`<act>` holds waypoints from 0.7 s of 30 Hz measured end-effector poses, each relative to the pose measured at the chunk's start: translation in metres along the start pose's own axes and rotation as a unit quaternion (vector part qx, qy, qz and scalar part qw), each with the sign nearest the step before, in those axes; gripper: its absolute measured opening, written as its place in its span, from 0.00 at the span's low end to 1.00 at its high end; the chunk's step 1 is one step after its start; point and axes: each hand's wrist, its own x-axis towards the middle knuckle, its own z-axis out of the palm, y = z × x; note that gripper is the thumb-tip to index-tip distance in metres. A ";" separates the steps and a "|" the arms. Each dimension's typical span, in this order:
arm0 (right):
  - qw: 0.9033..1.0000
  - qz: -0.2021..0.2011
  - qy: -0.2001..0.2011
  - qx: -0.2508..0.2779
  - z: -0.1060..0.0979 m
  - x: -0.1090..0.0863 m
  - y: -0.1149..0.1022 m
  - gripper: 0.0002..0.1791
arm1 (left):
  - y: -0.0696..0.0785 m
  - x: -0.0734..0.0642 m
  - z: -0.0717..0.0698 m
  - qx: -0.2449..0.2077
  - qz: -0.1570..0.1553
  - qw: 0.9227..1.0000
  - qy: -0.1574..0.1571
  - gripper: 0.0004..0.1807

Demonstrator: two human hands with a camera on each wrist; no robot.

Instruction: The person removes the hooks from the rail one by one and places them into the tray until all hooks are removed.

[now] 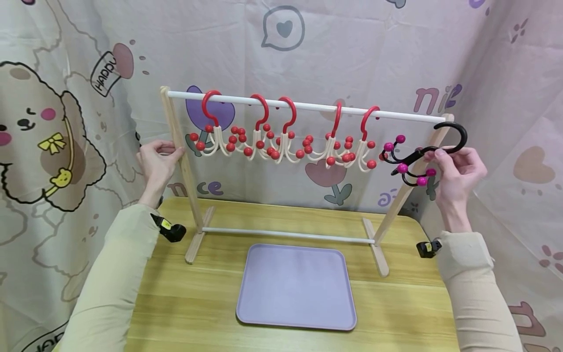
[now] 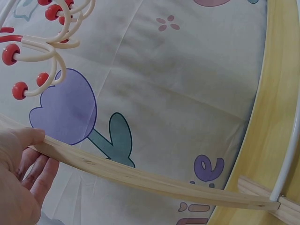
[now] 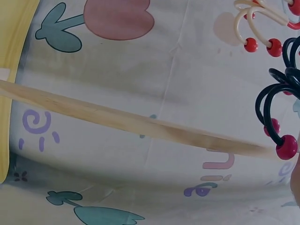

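A small wooden garment rack with a white top rail stands on the table. My left hand pinches its left post between thumb and fingers, seen also in the left wrist view. At the right end, my right hand holds a black multi-hook hanger with magenta ball tips, tilted, its curved top hook near the rail's end. In the right wrist view only the hanger's black prongs and a sliver of that hand show. Several white multi-hook hangers with red hooks and red ball tips hang along the rail.
A lavender tray lies on the wood-grain table in front of the rack. A white lower bar joins the rack's feet. Patterned curtains close in behind and on both sides.
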 end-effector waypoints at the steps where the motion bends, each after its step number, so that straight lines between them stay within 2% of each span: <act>1: 1.000 0.000 -0.002 0.004 -0.001 -0.001 0.000 0.05 | 0.000 0.000 0.000 0.001 0.001 1.000 0.000 0.17; 9: 1.000 0.025 -0.018 0.007 -0.013 -0.010 0.001 0.05 | 0.000 0.000 -0.001 0.006 0.001 1.000 -0.001 0.18; 15: 0.997 0.050 -0.038 -0.046 -0.031 -0.021 0.004 0.05 | 0.000 -0.001 0.000 0.005 0.000 1.000 -0.002 0.18; 21: 0.991 0.109 -0.070 -0.044 -0.043 -0.036 0.007 0.07 | -0.001 -0.001 0.000 0.001 0.000 1.000 -0.002 0.17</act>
